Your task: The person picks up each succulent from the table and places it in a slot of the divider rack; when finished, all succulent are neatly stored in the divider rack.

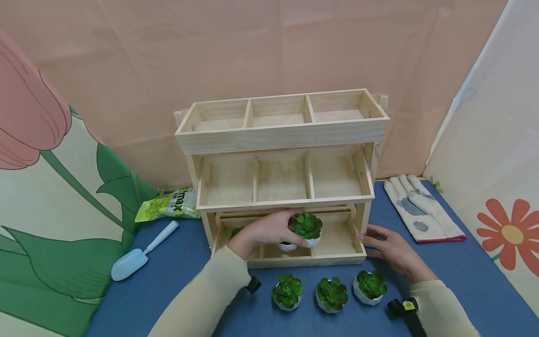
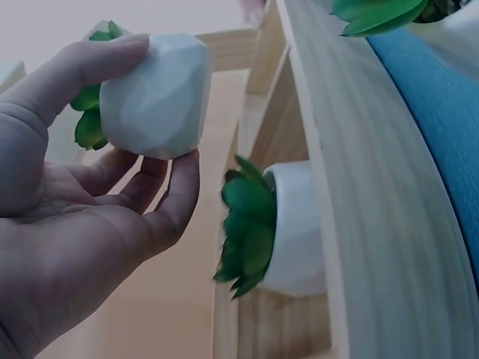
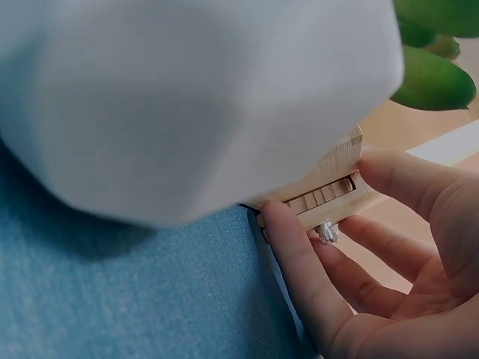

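My left hand (image 1: 273,232) grips a potted succulent (image 1: 311,227) by its white faceted pot, over the bottom tier of a wooden three-tier planter shelf (image 1: 282,135). In the left wrist view the thumb and fingers are round that pot, clear of the tray. Another potted succulent (image 2: 296,224) sits in the bottom tier's middle compartment, mostly behind the left hand in the head view. Green leaves (image 1: 236,231) show in the left compartment. My right hand (image 1: 391,250) holds the shelf's lower right end (image 3: 329,187) between thumb and fingers.
Three potted succulents (image 1: 287,292) (image 1: 331,295) (image 1: 370,287) stand on the blue cloth (image 1: 168,290) in front of the shelf. At left lie a light-blue trowel (image 1: 143,251) and a green bag (image 1: 168,204). Gardening gloves (image 1: 421,208) lie at right.
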A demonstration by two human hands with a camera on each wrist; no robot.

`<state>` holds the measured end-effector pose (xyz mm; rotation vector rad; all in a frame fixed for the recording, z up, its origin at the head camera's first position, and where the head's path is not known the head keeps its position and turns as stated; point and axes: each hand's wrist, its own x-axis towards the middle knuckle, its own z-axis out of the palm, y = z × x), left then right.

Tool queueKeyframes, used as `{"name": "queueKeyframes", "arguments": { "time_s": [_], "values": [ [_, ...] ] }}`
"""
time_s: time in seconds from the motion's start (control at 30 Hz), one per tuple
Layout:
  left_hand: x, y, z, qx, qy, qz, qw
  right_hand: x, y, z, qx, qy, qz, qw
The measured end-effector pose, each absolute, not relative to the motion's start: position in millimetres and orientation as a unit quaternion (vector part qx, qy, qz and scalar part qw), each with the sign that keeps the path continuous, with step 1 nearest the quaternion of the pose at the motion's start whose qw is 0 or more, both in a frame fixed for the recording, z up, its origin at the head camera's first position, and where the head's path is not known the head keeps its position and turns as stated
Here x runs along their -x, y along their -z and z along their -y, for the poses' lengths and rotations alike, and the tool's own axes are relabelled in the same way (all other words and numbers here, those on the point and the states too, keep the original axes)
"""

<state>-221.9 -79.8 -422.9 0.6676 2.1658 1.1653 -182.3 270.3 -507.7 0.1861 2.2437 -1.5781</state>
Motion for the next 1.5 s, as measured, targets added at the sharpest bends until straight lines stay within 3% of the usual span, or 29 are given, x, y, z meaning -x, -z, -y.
{"name": "queueKeyframes", "arguments": {
  "time_s": [0.93, 1.5],
  "values": [
    [241, 439, 18, -0.334, -0.362, -0.814, 0.307, 178, 507, -268, -0.068, 0.567, -0.8, 0.185],
    [244, 449, -11, -0.38, -0.217, -0.864, 0.249, 181, 514, -269, -0.076, 0.563, -0.804, 0.178]
  ]
}}
